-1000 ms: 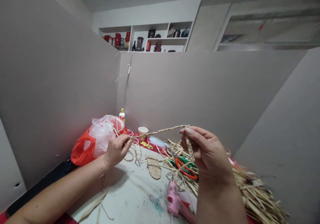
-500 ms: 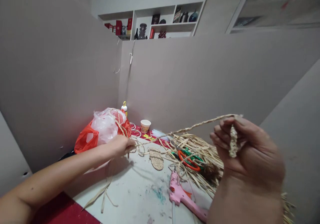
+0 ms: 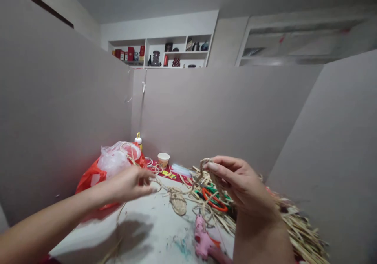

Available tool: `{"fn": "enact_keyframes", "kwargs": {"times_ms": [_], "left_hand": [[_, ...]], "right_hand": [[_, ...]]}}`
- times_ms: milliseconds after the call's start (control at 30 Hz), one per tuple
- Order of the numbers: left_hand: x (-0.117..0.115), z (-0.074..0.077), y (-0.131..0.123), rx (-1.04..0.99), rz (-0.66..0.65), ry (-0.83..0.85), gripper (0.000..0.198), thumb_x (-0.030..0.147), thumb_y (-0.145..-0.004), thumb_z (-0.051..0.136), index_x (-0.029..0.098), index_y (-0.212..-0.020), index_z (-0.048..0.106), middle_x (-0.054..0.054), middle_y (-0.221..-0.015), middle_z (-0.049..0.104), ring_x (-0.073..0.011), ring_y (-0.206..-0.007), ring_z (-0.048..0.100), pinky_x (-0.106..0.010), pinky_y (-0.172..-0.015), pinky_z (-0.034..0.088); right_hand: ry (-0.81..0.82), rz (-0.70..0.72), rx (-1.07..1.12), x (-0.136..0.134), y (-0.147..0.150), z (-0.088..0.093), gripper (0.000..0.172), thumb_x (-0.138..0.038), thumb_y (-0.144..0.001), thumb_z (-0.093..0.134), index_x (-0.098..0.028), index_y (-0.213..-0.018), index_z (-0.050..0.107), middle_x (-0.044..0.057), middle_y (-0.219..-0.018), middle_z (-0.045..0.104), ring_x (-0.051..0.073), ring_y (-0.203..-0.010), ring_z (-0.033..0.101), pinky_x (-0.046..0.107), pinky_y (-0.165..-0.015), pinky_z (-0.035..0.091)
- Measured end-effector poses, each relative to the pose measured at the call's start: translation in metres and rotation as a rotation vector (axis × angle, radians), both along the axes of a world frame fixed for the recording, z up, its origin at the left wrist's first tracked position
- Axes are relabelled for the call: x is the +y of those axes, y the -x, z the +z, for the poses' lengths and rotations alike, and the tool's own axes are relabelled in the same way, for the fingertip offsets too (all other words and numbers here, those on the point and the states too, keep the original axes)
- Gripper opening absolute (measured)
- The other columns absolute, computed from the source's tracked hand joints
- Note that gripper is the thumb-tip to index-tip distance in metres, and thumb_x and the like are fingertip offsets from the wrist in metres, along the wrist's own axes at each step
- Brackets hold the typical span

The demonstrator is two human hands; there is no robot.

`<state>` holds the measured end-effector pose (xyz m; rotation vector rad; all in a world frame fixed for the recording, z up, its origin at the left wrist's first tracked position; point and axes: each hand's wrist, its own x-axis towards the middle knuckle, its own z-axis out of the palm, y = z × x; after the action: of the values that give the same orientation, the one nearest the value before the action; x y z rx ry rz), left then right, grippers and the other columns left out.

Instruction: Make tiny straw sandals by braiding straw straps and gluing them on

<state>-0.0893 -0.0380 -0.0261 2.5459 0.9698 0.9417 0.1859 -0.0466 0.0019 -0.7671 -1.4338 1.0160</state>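
Note:
My right hand (image 3: 238, 181) pinches a twisted straw cord (image 3: 203, 164) between thumb and fingers, above the middle of the table. The cord bends over the fingertips, and part of it is hidden behind the hand. My left hand (image 3: 138, 183) hovers at the left with fingers apart, slightly blurred; a loose cord passes close to it, and I see nothing gripped. Between the hands, a small woven straw sole (image 3: 178, 201) lies on the white board (image 3: 147, 224). Nearer me is a pink glue gun (image 3: 203, 236).
Orange-handled scissors (image 3: 214, 200) lie among dry straw (image 3: 306, 232) on the right. A paper cup (image 3: 163, 160) and clear glue sticks (image 3: 181, 170) stand and lie at the back. Plastic bags (image 3: 112, 162) sit at the left, against grey partitions (image 3: 212, 111).
My right hand has come in leftward with the cord, which was stretched between both hands and is now slack. My left fingers have spread apart. The view has tilted up.

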Motion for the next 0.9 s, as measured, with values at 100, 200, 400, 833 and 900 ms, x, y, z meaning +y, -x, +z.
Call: {"fn": "enact_keyframes", "kwargs": {"times_ms": [100, 200, 400, 833, 900], "left_hand": [[-0.012, 0.026, -0.022, -0.294, 0.050, -0.050, 0.013, 0.023, -0.084, 0.061, 0.017, -0.092, 0.071, -0.005, -0.082, 0.073, -0.0140, -0.069, 0.063, -0.025, -0.061, 0.049], [-0.019, 0.040, -0.043, -0.437, -0.051, 0.021, 0.019, 0.021, -0.083, 0.065, 0.014, -0.100, 0.070, -0.008, -0.096, 0.074, -0.0148, -0.078, 0.066, -0.026, -0.068, 0.053], [-0.023, 0.038, -0.062, -0.522, -0.184, 0.109, 0.011, 0.017, -0.081, 0.067, 0.014, -0.090, 0.074, -0.005, -0.084, 0.074, -0.0125, -0.076, 0.065, -0.023, -0.067, 0.051], [-0.004, 0.021, -0.073, -0.732, -0.312, 0.408, 0.009, 0.018, -0.079, 0.072, 0.017, -0.087, 0.075, -0.004, -0.082, 0.074, -0.0124, -0.075, 0.067, -0.021, -0.068, 0.053], [0.000, 0.018, -0.076, -0.737, -0.290, 0.366, 0.008, 0.018, -0.079, 0.072, 0.017, -0.086, 0.076, -0.005, -0.082, 0.074, -0.0124, -0.075, 0.067, -0.021, -0.067, 0.053]], "right_hand": [[0.001, 0.064, -0.119, -0.004, 0.005, -0.003, 0.024, -0.038, -0.073, 0.078, -0.015, -0.070, 0.073, -0.005, -0.048, 0.043, 0.007, -0.044, 0.029, 0.022, -0.040, 0.021], [-0.024, 0.131, -0.195, -0.007, 0.010, -0.002, 0.022, -0.036, -0.078, 0.075, -0.016, -0.070, 0.071, -0.005, -0.050, 0.043, 0.007, -0.046, 0.029, 0.022, -0.042, 0.022], [-0.094, 0.213, -0.258, -0.010, 0.013, 0.002, 0.022, -0.036, -0.080, 0.072, -0.016, -0.071, 0.071, -0.004, -0.053, 0.045, 0.008, -0.048, 0.032, 0.023, -0.044, 0.025], [-0.102, 0.147, -0.304, -0.012, 0.012, 0.005, 0.024, -0.033, -0.080, 0.073, -0.014, -0.066, 0.067, -0.005, -0.052, 0.044, 0.007, -0.049, 0.034, 0.022, -0.045, 0.026], [-0.109, 0.125, -0.337, -0.011, 0.012, 0.005, 0.025, -0.034, -0.082, 0.071, -0.014, -0.067, 0.066, -0.005, -0.052, 0.044, 0.007, -0.048, 0.035, 0.021, -0.044, 0.027]]}}
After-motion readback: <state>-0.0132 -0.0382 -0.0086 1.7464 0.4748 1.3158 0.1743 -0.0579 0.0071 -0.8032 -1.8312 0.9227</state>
